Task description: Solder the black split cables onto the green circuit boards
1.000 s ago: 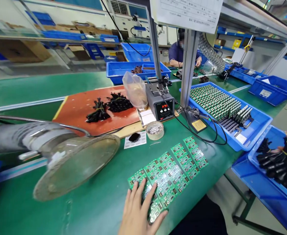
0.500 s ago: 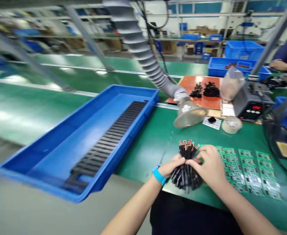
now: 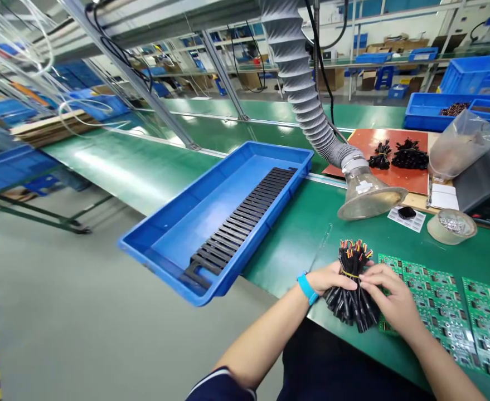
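A bundle of short black cables (image 3: 355, 303) with red and yellow wire ends is held over the front edge of the green bench. A thin yellow band (image 3: 350, 274) circles its neck. My left hand (image 3: 332, 278), with a blue wristband, is wrapped round the bundle from the left, thumb across the front. My right hand (image 3: 391, 295) is at the bundle's right side, its thumb and index finger pinching at the yellow band. Green circuit boards (image 3: 437, 303) lie on the bench just right of the hands.
A long blue tray (image 3: 178, 206) with a black slatted part (image 3: 245, 217) juts over the bench edge at left. A fume hood (image 3: 370, 197) hangs above the bench. A tape roll (image 3: 451, 226) and more black cable bundles (image 3: 410, 154) are at right.
The view has swung left, so the scene sits further right. The yellow band on the bundle now shows, and my right fingers have come down to it. My left hand still holds the bundle.
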A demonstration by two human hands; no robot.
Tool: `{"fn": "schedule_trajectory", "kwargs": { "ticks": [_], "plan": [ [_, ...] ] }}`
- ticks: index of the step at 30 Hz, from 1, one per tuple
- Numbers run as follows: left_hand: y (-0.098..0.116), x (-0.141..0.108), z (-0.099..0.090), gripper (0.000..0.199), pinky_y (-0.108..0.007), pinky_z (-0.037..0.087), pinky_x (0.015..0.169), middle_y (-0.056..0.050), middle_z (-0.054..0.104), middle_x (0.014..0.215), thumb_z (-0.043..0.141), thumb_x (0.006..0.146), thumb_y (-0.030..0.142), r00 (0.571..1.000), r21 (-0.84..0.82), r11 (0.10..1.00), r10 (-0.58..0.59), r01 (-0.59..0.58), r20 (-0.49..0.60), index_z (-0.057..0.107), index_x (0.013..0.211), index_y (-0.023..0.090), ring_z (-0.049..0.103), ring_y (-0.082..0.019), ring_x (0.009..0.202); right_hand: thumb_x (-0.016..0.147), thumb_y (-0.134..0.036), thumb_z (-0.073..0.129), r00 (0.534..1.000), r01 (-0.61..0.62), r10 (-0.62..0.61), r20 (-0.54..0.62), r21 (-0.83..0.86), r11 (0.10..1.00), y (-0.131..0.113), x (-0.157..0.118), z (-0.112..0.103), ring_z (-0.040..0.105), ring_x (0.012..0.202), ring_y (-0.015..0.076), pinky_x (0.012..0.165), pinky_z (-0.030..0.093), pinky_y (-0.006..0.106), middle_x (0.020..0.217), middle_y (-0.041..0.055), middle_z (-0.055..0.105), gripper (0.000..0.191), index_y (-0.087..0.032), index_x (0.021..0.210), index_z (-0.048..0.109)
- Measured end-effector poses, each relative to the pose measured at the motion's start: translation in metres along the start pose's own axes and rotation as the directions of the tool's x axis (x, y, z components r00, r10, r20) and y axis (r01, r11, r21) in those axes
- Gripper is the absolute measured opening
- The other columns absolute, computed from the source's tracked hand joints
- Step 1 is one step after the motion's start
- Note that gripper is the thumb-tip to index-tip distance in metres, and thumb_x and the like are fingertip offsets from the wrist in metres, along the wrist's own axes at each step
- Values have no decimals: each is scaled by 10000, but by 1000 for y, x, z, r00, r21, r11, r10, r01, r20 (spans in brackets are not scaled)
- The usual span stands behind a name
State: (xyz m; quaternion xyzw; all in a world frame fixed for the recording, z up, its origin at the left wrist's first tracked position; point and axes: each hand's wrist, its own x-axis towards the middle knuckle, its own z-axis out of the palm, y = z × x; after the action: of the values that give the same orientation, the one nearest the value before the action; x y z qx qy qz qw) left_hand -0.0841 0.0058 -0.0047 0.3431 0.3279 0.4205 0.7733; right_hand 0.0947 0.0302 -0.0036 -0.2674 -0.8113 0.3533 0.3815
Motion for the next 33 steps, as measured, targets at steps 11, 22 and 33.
{"fn": "schedule_trajectory", "kwargs": {
  "ticks": [11,22,33],
  "plan": [
    [3,5,9,415,-313,392,869,-36,629,834,780,498,257,999,18,999,-26,26,-42,639,863,118,562,-166,817,900,-307,436,982,-117,119,146,-19,993,-6,22,-20,499,865,212,785,373,373,846,54,547,202,-205,752,529],
    [39,11,25,308,-255,439,712,-4,613,742,712,541,289,974,496,863,-186,98,131,626,794,135,548,-145,722,922,-440,397,907,-338,258,333,212,917,-22,5,-77,448,527,114,516,377,241,577,-48,436,213,-230,908,421],
    [37,7,62,235,-250,369,529,11,494,513,623,609,385,998,999,9,-49,-33,33,540,580,166,475,-135,512,890,-538,422,733,-598,335,592,326,732,-37,72,-106,473,490,114,526,370,253,561,18,575,399,-191,705,492]
  ]
}}
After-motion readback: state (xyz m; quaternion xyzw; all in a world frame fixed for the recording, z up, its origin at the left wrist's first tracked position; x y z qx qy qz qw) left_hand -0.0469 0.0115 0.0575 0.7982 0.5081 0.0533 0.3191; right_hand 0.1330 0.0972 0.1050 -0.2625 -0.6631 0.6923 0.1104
